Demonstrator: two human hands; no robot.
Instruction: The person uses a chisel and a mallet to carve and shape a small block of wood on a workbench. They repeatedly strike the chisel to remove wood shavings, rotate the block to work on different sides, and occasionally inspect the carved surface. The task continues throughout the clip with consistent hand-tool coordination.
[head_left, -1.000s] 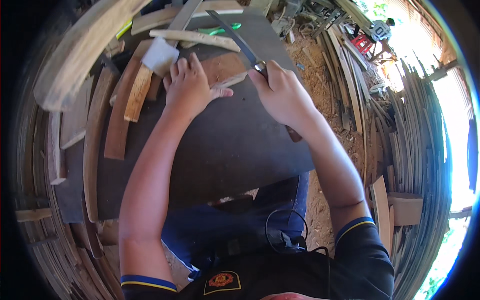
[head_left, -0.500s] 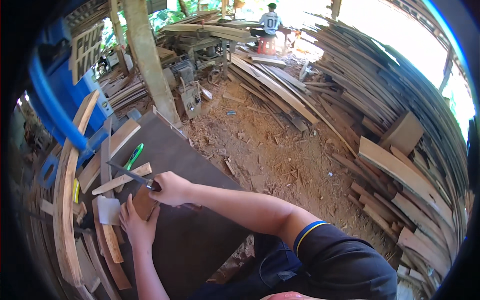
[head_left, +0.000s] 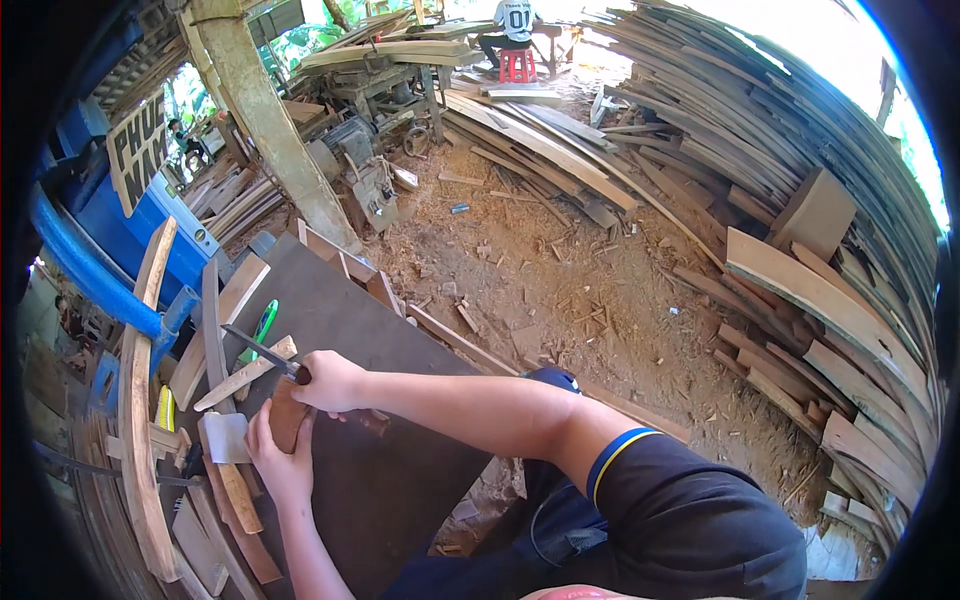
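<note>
My right hand [head_left: 335, 382] is closed around the handle end of a file-like tool [head_left: 258, 350]. Its long, narrow dark blade points to the far left; whether it is a file or another blade I cannot tell. A small reddish-brown wood block [head_left: 288, 420] is gripped in my left hand [head_left: 278, 455], just below the tool's handle end. The thumb lies along the block's right side, the fingers on its left. Both hands are over the dark tabletop [head_left: 400, 480]. A pale wood strip [head_left: 246, 374] lies beneath the blade, near a green-handled object [head_left: 265, 322].
Long boards [head_left: 142, 400] and a blue machine [head_left: 110, 285] crowd the left. A whitish block [head_left: 226, 437] lies beside my left hand. Lumber stacks [head_left: 740, 150] fill the right, with wood scraps over the dirt floor [head_left: 560, 300]. Far off, a person [head_left: 517, 25] sits on a red stool [head_left: 517, 67].
The wood block now stands more upright, with my left fingers wrapped round it rather than spread over it. The tool stays in my right hand. The whole view has shifted slightly.
</note>
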